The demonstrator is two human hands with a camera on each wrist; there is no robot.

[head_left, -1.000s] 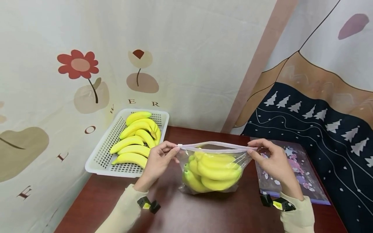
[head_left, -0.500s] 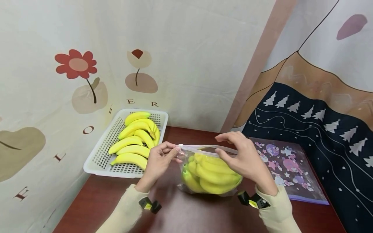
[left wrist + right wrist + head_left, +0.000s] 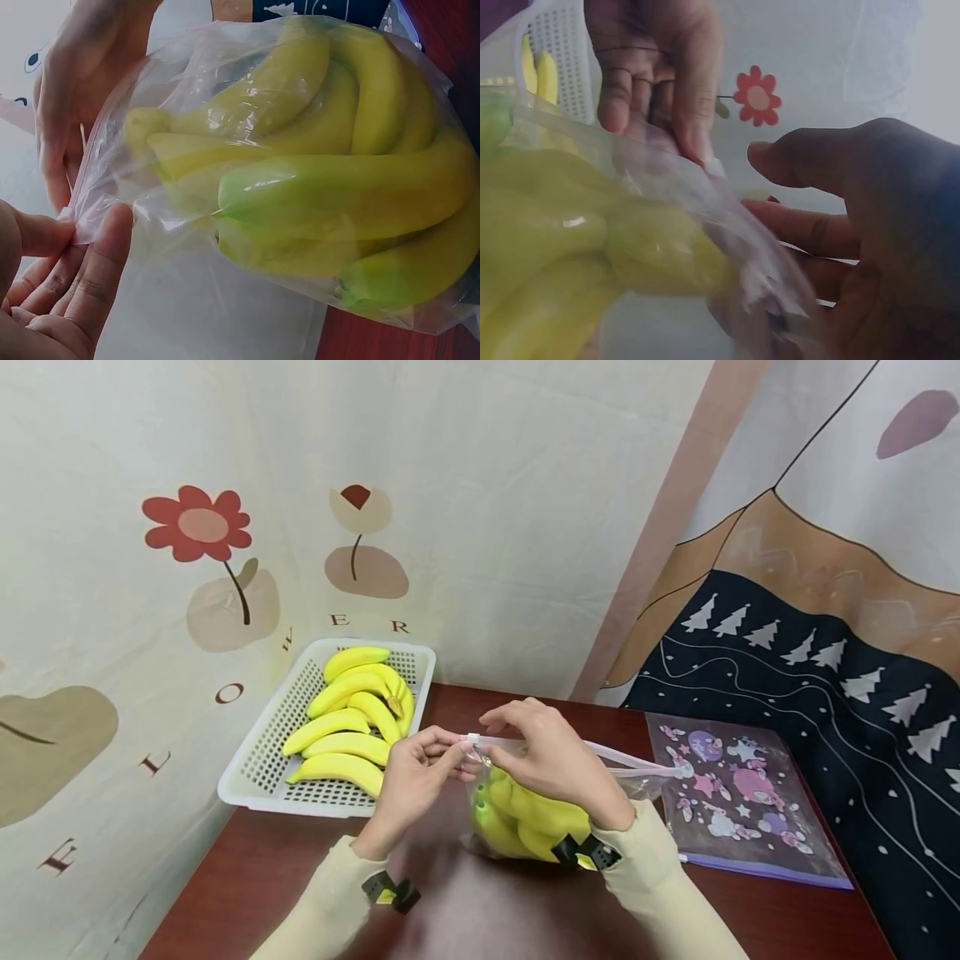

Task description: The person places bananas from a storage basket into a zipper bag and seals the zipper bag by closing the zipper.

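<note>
A clear zip bag (image 3: 642, 770) full of yellow bananas (image 3: 498, 817) stands on the table, its pale zip edge parted toward the right. My left hand (image 3: 411, 774) pinches the bag's upper left corner beside the white slider (image 3: 473, 738). Over the bag's mouth is my right hand (image 3: 553, 753), its fingertips close to that slider. In the right wrist view its thumb (image 3: 795, 157) stands apart from the fingers, some of which are behind the plastic. The left wrist view shows green banana tips (image 3: 244, 191) through the film. My right hand hides part of the zip.
At the left is a white perforated basket (image 3: 240, 785) with several bananas (image 3: 345, 745). A flat printed bag (image 3: 742, 785) with a purple edge lies at the right on the dark red table (image 3: 480, 918). Printed curtains (image 3: 510, 527) hang behind and beside the table.
My right hand has let go of the bag's right corner and moved left along the zip to near the slider. My left hand keeps its pinch at the left corner.
</note>
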